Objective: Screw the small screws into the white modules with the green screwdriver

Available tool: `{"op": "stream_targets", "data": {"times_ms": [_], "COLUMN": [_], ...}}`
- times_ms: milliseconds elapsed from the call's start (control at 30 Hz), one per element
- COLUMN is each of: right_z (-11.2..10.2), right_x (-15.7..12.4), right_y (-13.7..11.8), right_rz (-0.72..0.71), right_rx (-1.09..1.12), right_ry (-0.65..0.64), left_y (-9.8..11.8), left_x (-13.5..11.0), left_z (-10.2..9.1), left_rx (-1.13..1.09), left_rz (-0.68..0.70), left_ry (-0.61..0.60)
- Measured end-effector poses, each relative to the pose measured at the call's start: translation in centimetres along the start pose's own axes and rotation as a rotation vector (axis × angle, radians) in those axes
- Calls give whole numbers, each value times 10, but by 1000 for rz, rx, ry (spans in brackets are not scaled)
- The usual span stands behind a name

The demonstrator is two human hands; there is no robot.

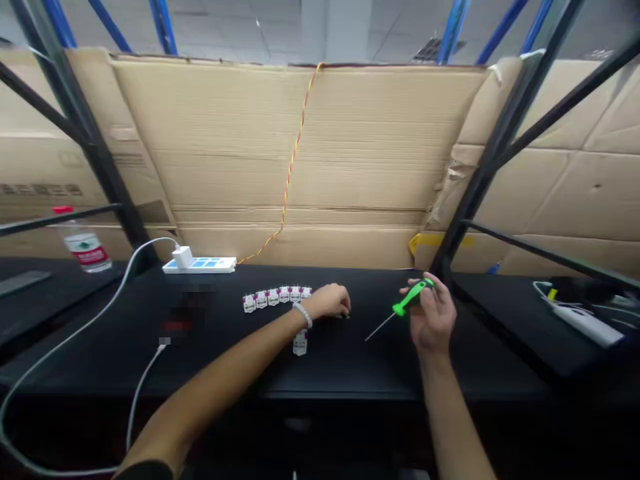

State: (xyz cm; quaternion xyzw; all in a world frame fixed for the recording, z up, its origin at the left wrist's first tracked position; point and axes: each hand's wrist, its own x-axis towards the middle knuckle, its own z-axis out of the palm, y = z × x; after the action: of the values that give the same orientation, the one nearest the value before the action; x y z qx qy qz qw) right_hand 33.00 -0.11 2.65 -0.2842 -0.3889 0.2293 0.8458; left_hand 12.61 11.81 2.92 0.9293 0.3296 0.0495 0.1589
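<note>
My right hand [433, 317] is wrapped round the green handle of a screwdriver [413, 296]. Its thin metal shaft slants down and left toward the black tabletop. My left hand [327, 301], with a beaded bracelet [303, 315] at the wrist, reaches low over the table; its fingers curl together at the surface, and whatever they pinch is too small to make out. Beside that hand, small white-and-magenta pieces [273, 297] stand in a curved row, partly covered by the hand at the right end. One more such piece [300, 344] lies nearer me, below the left wrist.
A white power strip [200, 265] with a plugged-in charger [183, 257] sits at the back left. Its white cable [120, 298] loops down the left side. A bottle [86, 247] stands far left; another white strip [589, 323] lies right. Cardboard [370, 147] walls the back.
</note>
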Motion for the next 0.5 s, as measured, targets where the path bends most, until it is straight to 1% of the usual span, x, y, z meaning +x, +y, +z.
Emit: {"op": "stream_targets", "data": {"times_ms": [167,333,500], "right_z": [0,-2,-2], "right_x": [-1,-2,-1], "right_y": [1,2,3], "right_rz": [3,2,8], "right_rx": [-27,-32,-35], "right_ry": [-9,-31,-31], "left_y": [-2,0,2], "left_x": [-2,-4,-7], "left_z": [4,9,13], "left_rx": [-1,45,113], "left_rz": [11,-10,-2], "left_ry": [-16,-65,-63]}}
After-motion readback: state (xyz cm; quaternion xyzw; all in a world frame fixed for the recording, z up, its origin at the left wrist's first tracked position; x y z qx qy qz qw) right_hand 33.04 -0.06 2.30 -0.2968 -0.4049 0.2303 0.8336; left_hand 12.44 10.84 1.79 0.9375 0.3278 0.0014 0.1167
